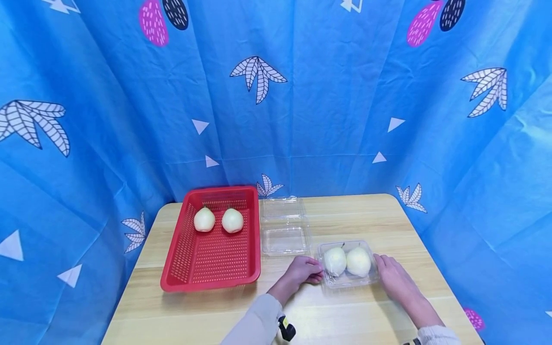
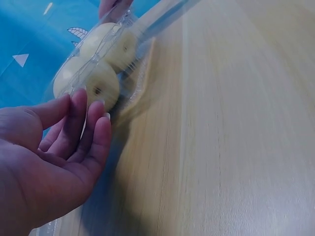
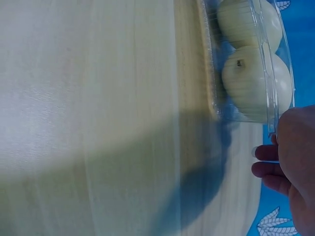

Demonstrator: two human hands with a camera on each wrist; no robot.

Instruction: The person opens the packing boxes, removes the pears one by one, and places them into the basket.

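Observation:
A clear plastic clamshell box (image 1: 346,283), lid down, holds two pale round pears (image 1: 335,261) with short dark stems. It sits at the right front of the table. My left hand (image 1: 303,271) pinches the box's left edge between thumb and forefinger, its other fingers loosely bent in the left wrist view. On the opposite side, my right hand (image 1: 396,278) grips the right edge at the rim. The right wrist view shows that hand's fingers (image 3: 268,169) curled below the rim, with the thumb hidden.
Left on the table stands a red perforated basket (image 1: 254,239) with two more pears (image 1: 233,221) inside. Between basket and hands, an opened clear plastic box (image 1: 284,239) lies near the back. A blue patterned curtain (image 1: 327,120) surrounds the table's back and sides.

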